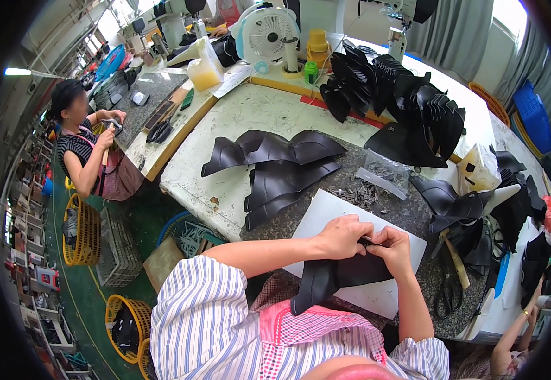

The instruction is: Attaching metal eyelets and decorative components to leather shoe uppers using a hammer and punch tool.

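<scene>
A black leather shoe-upper piece [354, 272] lies partly over a white sheet [318, 212] in front of me. My left hand [344, 237] is closed in a pinch on its far edge. Right beside it, my right hand [394, 253] pinches the same edge with thumb and fingers. Anything small between the fingertips is hidden. Beyond the sheet lie small dark metal bits [359, 195], partly loose on the grey stone slab [418, 218], next to a clear plastic bag [384, 173] of similar bits. More black upper pieces [278, 182] rest to the left.
Stacked black uppers [408, 104] stand at the far right. Black scissors [448, 292] and a wooden-handled tool [455, 263] lie right of the sheet. A white fan [268, 37] stands at the back. A co-worker [88, 142] holds a hammer at the left; yellow baskets [80, 231] stand on the floor.
</scene>
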Motion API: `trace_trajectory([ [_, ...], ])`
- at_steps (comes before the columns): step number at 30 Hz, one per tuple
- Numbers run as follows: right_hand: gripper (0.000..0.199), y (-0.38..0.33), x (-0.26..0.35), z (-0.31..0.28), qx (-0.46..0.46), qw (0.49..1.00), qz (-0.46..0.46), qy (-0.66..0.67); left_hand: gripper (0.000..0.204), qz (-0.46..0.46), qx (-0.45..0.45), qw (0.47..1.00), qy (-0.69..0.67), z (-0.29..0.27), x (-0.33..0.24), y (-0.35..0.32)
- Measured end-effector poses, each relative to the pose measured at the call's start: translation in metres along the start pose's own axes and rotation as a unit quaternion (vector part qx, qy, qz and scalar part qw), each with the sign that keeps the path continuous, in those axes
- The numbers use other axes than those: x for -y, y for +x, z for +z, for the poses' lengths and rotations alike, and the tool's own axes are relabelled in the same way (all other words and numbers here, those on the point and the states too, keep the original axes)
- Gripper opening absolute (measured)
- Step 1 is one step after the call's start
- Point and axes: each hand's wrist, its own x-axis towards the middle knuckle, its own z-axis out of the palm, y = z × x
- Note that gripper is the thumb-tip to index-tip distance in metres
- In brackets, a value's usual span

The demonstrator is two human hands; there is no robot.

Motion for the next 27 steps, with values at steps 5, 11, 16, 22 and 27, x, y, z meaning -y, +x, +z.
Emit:
trace_trajectory([
  [5,0.015,-0.005,0.007,0.003,-0.001,0.999,-0.016,0.04,0.023,0.023,-0.044,0.998,-0.028,0.005,0.001,-0.005],
  [11,0.016,-0.015,0.005,0.009,-0.031,0.998,-0.02,0.045,0.019,0.019,-0.095,0.993,-0.067,0.008,-0.005,-0.012],
  [16,0.018,-0.021,0.002,0.015,-0.041,0.995,-0.014,0.091,0.015,0.084,-0.138,0.98,-0.117,0.013,-0.004,-0.02],
  [22,0.016,-0.031,0.016,0.018,-0.07,0.993,-0.066,0.065,0.016,0.276,-0.25,0.919,0.129,0.009,-0.012,-0.022],
  [27,0.013,-0.035,0.017,0.022,-0.107,0.986,-0.119,0.044,0.025,0.275,-0.294,0.914,0.048,0.012,-0.005,-0.02],
])
